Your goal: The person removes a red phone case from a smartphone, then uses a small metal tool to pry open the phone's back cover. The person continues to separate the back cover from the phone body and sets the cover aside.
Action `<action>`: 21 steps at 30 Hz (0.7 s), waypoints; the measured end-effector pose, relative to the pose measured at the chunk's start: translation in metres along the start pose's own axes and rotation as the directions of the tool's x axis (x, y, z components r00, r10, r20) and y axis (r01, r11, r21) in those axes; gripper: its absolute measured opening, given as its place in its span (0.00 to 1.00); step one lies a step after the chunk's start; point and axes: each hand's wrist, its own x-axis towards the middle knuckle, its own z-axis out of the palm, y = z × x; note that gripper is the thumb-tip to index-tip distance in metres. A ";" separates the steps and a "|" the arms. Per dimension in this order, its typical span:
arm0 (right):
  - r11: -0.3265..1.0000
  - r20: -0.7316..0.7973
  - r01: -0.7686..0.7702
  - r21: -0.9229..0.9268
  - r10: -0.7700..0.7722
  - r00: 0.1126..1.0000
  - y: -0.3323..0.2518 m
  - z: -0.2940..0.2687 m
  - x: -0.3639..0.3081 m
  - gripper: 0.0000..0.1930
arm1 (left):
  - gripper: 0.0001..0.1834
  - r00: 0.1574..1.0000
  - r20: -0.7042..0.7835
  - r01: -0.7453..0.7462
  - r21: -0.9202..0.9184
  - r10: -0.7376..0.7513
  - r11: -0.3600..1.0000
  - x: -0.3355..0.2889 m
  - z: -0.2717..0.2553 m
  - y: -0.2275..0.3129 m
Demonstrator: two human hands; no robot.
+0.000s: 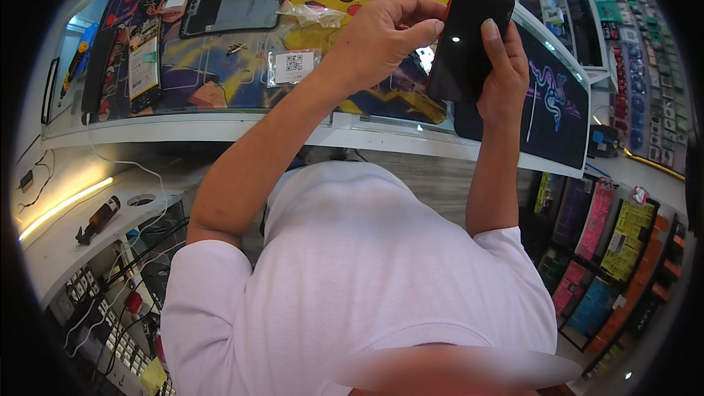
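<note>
Phone [469,37], a dark slab with a red edge, is lifted clear above the worktop [220,128], tilted so its glossy face catches a spot of light; it seems raised this way to bring its side edge under the fingers. The right hand [506,66] cradles it from the right, its grip wrapped around the phone's back and edge, while the left hand [381,37] has its grip pinched on the phone's left edge, thumb and forefinger pressing at the seam. Beyond the hands, a colourful cartoon mat [220,66] covers the curved white worktop and keeps small parts together: a dark back panel [231,9], a second handset [144,66], a clear bag [312,15] and a labelled packet [293,67]. To the right lies a black mat [557,114], and hanging packets of accessories [631,37] line the far right wall.
</note>
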 end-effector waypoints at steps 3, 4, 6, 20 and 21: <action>1.000 0.000 0.008 -0.004 -0.008 1.000 -0.001 0.000 0.000 0.18 | 0.18 1.000 0.000 -0.004 0.011 0.004 1.000 -0.001 -0.001 0.002; 1.000 0.000 0.007 -0.006 -0.007 1.000 -0.001 0.001 0.000 0.18 | 0.18 1.000 0.004 -0.005 0.000 0.005 1.000 -0.001 -0.001 0.002; 1.000 0.002 0.002 0.005 -0.002 1.000 -0.002 0.001 0.000 0.18 | 0.18 1.000 0.003 -0.013 -0.013 0.013 1.000 -0.001 -0.001 0.001; 0.998 0.003 -0.014 0.056 0.014 1.000 0.003 0.003 0.004 0.17 | 0.21 1.000 0.014 -0.024 -0.027 0.024 0.999 0.002 -0.004 -0.005; 0.999 0.007 0.000 0.052 -0.001 1.000 0.004 0.004 0.004 0.17 | 0.22 1.000 0.007 -0.028 0.004 0.028 1.000 0.003 -0.003 -0.005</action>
